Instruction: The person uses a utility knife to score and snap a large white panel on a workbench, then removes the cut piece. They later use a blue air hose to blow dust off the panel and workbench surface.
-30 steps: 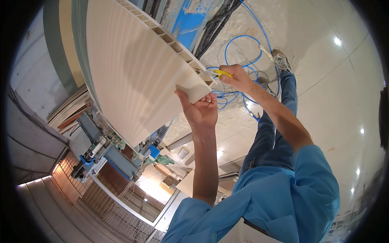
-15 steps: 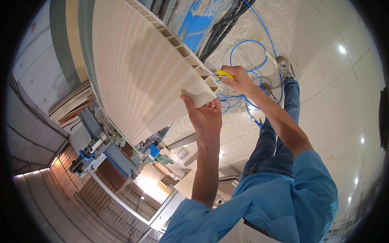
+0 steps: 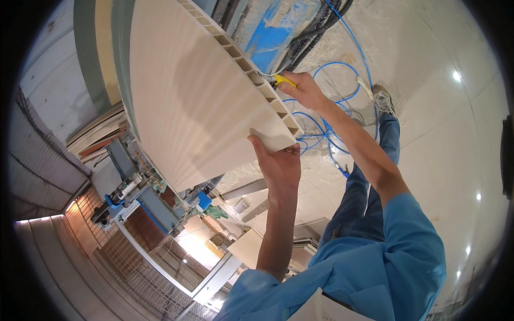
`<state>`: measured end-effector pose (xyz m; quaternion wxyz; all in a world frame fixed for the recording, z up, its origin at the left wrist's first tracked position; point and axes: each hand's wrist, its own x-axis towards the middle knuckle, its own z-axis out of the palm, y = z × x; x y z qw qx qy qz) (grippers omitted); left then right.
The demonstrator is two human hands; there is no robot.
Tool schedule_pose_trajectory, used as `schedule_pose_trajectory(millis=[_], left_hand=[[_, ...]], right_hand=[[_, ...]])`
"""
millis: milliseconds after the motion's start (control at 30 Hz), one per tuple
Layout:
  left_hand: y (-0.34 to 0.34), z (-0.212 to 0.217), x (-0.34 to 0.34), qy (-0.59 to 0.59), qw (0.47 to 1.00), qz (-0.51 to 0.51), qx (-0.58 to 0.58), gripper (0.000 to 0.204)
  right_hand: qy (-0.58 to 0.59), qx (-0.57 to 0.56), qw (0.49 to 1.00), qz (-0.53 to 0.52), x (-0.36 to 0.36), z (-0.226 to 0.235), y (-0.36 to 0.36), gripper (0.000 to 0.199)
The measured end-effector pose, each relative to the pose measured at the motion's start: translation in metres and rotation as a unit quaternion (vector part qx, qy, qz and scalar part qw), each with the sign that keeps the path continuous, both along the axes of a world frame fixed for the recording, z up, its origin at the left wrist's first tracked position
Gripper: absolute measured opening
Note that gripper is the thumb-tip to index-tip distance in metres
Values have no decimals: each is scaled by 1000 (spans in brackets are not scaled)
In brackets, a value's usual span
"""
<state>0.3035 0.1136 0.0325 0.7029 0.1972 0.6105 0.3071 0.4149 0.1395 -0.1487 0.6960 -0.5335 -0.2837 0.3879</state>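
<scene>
A large cream hollow-core panel [image 3: 203,101] with a row of open cells along its end spreads out from my hands. My left hand [image 3: 281,166] grips its near corner, thumb on the broad face and fingers curled under the edge. My right hand [image 3: 308,91] is closed around a small yellow-handled cutting tool [image 3: 285,81], whose dark head is at the panel's cellular end edge. A thin pale strip curls beside the tool's head. The exact shape of the blade is too small to make out.
Blue hose [image 3: 326,131] lies in loops on the dusty tiled floor, close to a person's shoe [image 3: 384,101]. Beyond the panel are a blue machine part [image 3: 273,29] and black cables [image 3: 305,43]. Machinery with a grey bed [image 3: 158,208] stands at the lower left.
My right hand and the cutting tool have moved up and left along the panel's end edge. The panel corner and my left hand appear slightly lower and further right.
</scene>
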Motion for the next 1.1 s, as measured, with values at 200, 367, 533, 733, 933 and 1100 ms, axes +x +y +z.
schedule_pose_trajectory(millis=[200, 367, 533, 733, 933, 1100], left_hand=[[-3, -3, 2, 2, 999, 39, 2, 52], [-2, -2, 4, -10, 999, 38, 7, 53], [-3, -3, 4, -35, 999, 33, 17, 51], [-3, -3, 3, -29, 999, 27, 16, 51], [-3, -1, 5, -22, 999, 22, 22, 51], [-3, -3, 5, -18, 999, 21, 21, 51]], right_hand=[[71, 49, 996, 19, 2, -3, 2, 33], [56, 56, 996, 48, -6, -1, -22, 33], [3, 64, 997, 40, -10, -3, -43, 39], [51, 71, 995, 57, -23, 2, -63, 39], [49, 57, 996, 54, -20, 2, -53, 36], [49, 51, 996, 60, -12, 2, -42, 36]])
